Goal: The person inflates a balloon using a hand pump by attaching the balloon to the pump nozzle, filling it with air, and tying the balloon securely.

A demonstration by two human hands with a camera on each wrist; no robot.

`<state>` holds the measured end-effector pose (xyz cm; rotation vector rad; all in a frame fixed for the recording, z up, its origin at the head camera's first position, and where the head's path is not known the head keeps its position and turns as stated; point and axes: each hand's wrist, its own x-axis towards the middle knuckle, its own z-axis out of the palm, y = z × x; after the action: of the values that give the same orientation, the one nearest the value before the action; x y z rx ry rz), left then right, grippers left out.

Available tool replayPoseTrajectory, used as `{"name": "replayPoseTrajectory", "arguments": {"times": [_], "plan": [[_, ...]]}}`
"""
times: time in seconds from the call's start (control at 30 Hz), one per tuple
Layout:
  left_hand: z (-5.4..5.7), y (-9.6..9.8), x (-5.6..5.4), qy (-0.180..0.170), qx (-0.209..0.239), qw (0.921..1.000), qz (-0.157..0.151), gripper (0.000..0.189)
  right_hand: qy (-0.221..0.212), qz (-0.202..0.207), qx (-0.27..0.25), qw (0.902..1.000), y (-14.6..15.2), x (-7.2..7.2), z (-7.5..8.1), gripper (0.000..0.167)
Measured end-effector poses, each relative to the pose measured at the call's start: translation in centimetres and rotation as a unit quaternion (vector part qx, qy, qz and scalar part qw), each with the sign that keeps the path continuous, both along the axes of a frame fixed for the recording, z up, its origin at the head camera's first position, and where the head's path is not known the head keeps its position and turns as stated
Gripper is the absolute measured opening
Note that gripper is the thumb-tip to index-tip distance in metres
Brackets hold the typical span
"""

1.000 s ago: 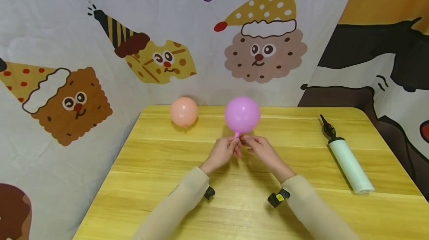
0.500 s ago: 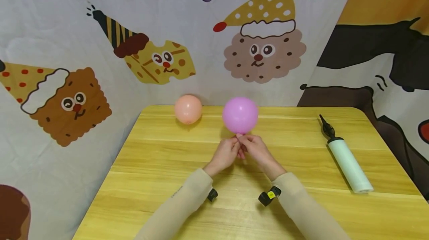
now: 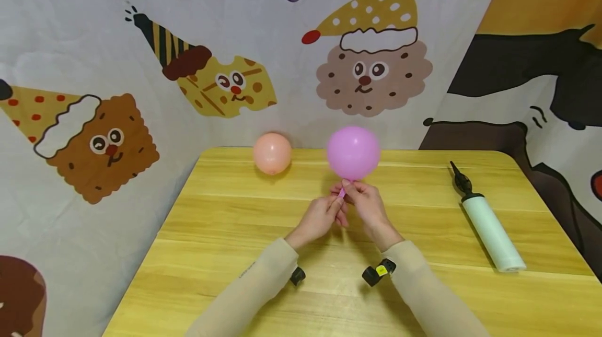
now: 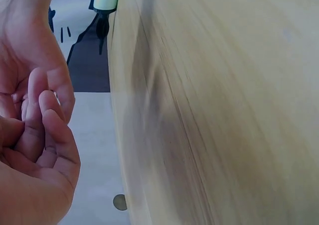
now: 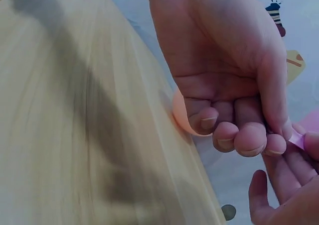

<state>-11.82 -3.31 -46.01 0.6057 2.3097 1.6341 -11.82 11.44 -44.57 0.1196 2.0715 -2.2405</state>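
A round pink balloon (image 3: 354, 152), inflated, is held up near the far edge of the table. My left hand (image 3: 317, 218) pinches the lower end of its neck (image 3: 342, 192) between thumb and fingers. Just under the balloon's body, my right hand (image 3: 369, 205) pinches the same neck with thumb and forefinger. In the right wrist view a short stretch of pink neck (image 5: 296, 139) shows between the two hands. The left wrist view has the left hand (image 4: 42, 160) below the right hand (image 4: 37, 51), with the balloon out of sight.
A smaller peach balloon (image 3: 273, 154) lies at the table's far edge, left of the pink one. A mint-green hand pump (image 3: 491, 230) with a black nozzle lies on the right side of the wooden table (image 3: 211, 253). Behind hangs a printed cartoon cloth (image 3: 291, 55).
My right hand has come onto the neck, just below the body. The pink balloon has shifted slightly up and right, its neck showing again between the hands. The peach balloon has drifted right.
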Motion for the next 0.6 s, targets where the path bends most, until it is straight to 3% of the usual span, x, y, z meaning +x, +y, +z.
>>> {"name": "replayPoseTrajectory", "arguments": {"times": [0.13,0.3,0.4,0.6], "plan": [[0.1,0.1,0.2,-0.024,0.022,0.9995,-0.003,0.038,0.001,-0.016,-0.030,0.9994,0.0,-0.1,0.2,0.037],[0.4,0.1,0.2,-0.025,0.054,0.9982,-0.003,0.040,0.032,-0.014,-0.019,0.9992,-0.5,-0.3,0.6,0.034],[0.6,-0.4,0.0,-0.029,0.062,0.9976,-0.010,0.033,0.078,-0.013,0.034,0.9963,-0.5,-0.5,0.9,0.035],[1.0,-2.0,-0.6,-0.035,0.039,0.9985,0.013,0.029,0.134,-0.003,0.177,0.9750,0.6,-0.6,0.9,0.031]]}}
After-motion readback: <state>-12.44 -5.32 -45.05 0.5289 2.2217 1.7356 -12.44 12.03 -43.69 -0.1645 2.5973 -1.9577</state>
